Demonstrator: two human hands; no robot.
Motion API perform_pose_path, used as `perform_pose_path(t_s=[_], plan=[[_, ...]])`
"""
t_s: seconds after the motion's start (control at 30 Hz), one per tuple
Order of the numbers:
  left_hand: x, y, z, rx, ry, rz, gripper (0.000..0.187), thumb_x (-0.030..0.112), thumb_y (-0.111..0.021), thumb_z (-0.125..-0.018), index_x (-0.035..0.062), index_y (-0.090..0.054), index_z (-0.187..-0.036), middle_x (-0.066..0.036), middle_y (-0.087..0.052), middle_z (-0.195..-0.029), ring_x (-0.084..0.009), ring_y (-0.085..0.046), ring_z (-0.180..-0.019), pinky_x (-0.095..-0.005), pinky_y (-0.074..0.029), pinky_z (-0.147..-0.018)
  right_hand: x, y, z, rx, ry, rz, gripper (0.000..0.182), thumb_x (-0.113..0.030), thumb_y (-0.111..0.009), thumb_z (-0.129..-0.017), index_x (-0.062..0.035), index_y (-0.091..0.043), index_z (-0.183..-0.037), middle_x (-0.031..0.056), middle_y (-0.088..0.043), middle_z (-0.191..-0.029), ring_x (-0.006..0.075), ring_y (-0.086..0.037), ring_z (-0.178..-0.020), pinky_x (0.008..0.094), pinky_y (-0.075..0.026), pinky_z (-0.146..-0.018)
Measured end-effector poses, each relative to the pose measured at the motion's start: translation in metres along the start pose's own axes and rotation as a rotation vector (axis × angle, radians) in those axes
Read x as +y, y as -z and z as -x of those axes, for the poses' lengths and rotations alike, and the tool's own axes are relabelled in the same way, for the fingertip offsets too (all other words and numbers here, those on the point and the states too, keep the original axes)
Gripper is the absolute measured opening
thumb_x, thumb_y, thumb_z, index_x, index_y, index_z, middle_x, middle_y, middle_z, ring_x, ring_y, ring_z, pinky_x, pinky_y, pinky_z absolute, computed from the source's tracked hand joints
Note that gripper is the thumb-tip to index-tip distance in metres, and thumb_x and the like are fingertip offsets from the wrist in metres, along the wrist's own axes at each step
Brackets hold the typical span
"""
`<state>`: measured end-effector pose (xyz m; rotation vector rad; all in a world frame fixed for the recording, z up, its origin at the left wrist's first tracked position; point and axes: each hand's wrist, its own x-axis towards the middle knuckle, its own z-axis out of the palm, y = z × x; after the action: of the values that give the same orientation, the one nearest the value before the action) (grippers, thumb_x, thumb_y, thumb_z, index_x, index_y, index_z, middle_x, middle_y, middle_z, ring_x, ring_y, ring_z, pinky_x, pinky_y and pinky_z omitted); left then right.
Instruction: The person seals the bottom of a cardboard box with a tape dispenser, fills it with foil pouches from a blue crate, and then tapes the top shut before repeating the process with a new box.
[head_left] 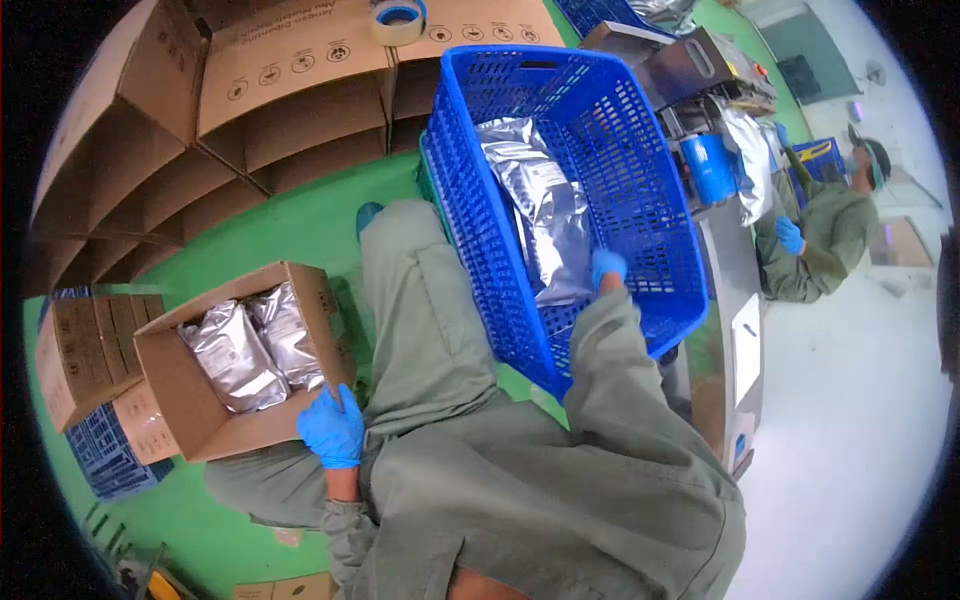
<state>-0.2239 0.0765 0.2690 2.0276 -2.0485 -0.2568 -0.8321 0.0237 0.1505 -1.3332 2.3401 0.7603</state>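
Observation:
My left hand (331, 430), in a blue glove, grips the near rim of an open cardboard box (215, 445). Two silver foil pouches (232, 358) lie side by side inside that box. My right hand (607, 265), also gloved in blue, reaches into a blue plastic basket (500, 290). It is at the right edge of the silver foil pouches (548, 215) lying there, overlapping one another. The fingers of this hand are small and partly hidden, so its grip does not show clearly.
Large open cartons (290, 100) line the far side, with a tape roll (398, 20) on top. Folded cardboard (75, 350) stands left of the box. Metal equipment (690, 70) and a blue cylinder (708, 168) are beyond the basket. A co-worker (825, 235) sits at the right.

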Motion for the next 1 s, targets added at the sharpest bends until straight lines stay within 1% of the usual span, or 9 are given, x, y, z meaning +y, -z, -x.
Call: perform_pose_path(t_s=[0.07,0.13,0.2,0.4,0.57,0.7,0.73,0.8,1.0], plan=[[0.002,0.002,-0.002,0.047,-0.021,0.003,0.020,0.026,-0.064,-0.088,0.0111,-0.066,-0.074,-0.014,-0.061,-0.060,-0.0331,-0.060,-0.052,-0.0455,-0.043,-0.050,-0.001,-0.073,0.008,-0.348,-0.469,-1.390,0.036,-0.039,-0.054,-0.093,-0.0085,-0.069,-0.102,0.0153,-0.070,-0.103,0.0375,-0.063,-0.094,0.0528,-0.049,-0.086],[0.006,0.004,-0.001,0.004,0.013,-0.009,0.019,0.026,-0.064,-0.088,0.0113,-0.066,-0.075,-0.014,-0.061,-0.061,-0.0333,-0.060,-0.053,-0.0460,-0.043,-0.051,-0.036,-0.054,0.064,-0.608,-0.665,-1.900,0.044,-0.052,-0.054,-0.095,-0.0126,-0.067,-0.108,0.0117,-0.068,-0.105,0.0337,-0.060,-0.096,0.0558,-0.045,-0.091],[0.006,0.013,-0.002,-0.038,0.020,0.019,0.017,0.025,-0.062,-0.088,0.0110,-0.067,-0.080,-0.014,-0.061,-0.062,-0.0336,-0.059,-0.054,-0.0474,-0.042,-0.054,-0.054,-0.082,0.036,-0.529,-0.577,-2.218,0.043,-0.051,-0.055,-0.094,-0.0091,-0.065,-0.096,0.0116,-0.068,-0.095,0.0336,-0.060,-0.090,0.0589,-0.045,-0.085],[0.007,0.013,-0.002,0.008,0.086,0.126,0.020,0.028,-0.063,-0.083,0.0082,-0.065,-0.081,-0.014,-0.060,-0.058,-0.0342,-0.061,-0.051,-0.0488,-0.046,-0.050,-0.036,-0.065,-0.004,-0.329,-0.319,-2.034,0.049,-0.046,-0.071,-0.080,0.0015,-0.067,-0.094,0.0144,-0.070,-0.092,0.0288,-0.064,-0.080,0.0507,-0.050,-0.076],[0.000,0.001,0.005,0.086,0.037,0.132,0.021,0.027,-0.062,-0.085,0.0072,-0.061,-0.077,-0.013,-0.060,-0.058,-0.0330,-0.061,-0.051,-0.0466,-0.047,-0.051,-0.012,0.069,0.000,0.713,-0.562,-1.197,0.059,-0.042,-0.085,-0.069,0.0104,-0.069,-0.092,0.0168,-0.072,-0.089,0.0249,-0.067,-0.071,0.0439,-0.055,-0.069],[0.000,-0.001,0.006,0.126,0.009,0.146,0.021,0.027,-0.062,-0.085,0.0090,-0.059,-0.074,-0.013,-0.060,-0.059,-0.0317,-0.061,-0.052,-0.0455,-0.046,-0.051,-0.057,0.232,0.158,1.005,0.296,-0.794,0.073,-0.038,-0.083,-0.075,0.0126,-0.058,-0.122,0.0227,-0.070,-0.101,0.0321,-0.065,-0.088,0.0411,-0.051,-0.083],[-0.001,-0.007,0.006,0.127,0.022,0.158,0.023,0.027,-0.062,-0.086,0.0088,-0.058,-0.072,-0.013,-0.059,-0.058,-0.0323,-0.060,-0.051,-0.0466,-0.044,-0.051,-0.058,0.259,0.182,0.922,0.015,-0.427,0.077,-0.038,-0.084,-0.075,0.0120,-0.055,-0.126,0.0234,-0.069,-0.108,0.0316,-0.064,-0.093,0.0412,-0.051,-0.084],[-0.001,-0.011,0.005,0.145,0.002,0.171,0.023,0.029,-0.062,-0.086,0.0085,-0.059,-0.075,-0.012,-0.059,-0.058,-0.0322,-0.060,-0.051,-0.0470,-0.044,-0.052,-0.079,0.298,0.245,1.221,0.333,-0.444,0.059,-0.037,-0.078,-0.084,0.0115,-0.061,-0.113,0.0218,-0.068,-0.105,0.0276,-0.063,-0.091,0.0380,-0.050,-0.085],[-0.002,0.010,0.015,0.075,-0.043,0.143,0.032,0.034,-0.064,-0.086,0.0039,-0.063,-0.098,-0.016,-0.063,-0.077,-0.0309,-0.063,-0.070,-0.0456,-0.046,-0.063,-0.230,0.381,0.390,0.830,0.970,-0.794,0.038,-0.011,-0.078,-0.077,0.0086,-0.068,-0.109,0.0153,-0.068,-0.111,0.0208,-0.064,-0.098,0.0328,-0.050,-0.088]])
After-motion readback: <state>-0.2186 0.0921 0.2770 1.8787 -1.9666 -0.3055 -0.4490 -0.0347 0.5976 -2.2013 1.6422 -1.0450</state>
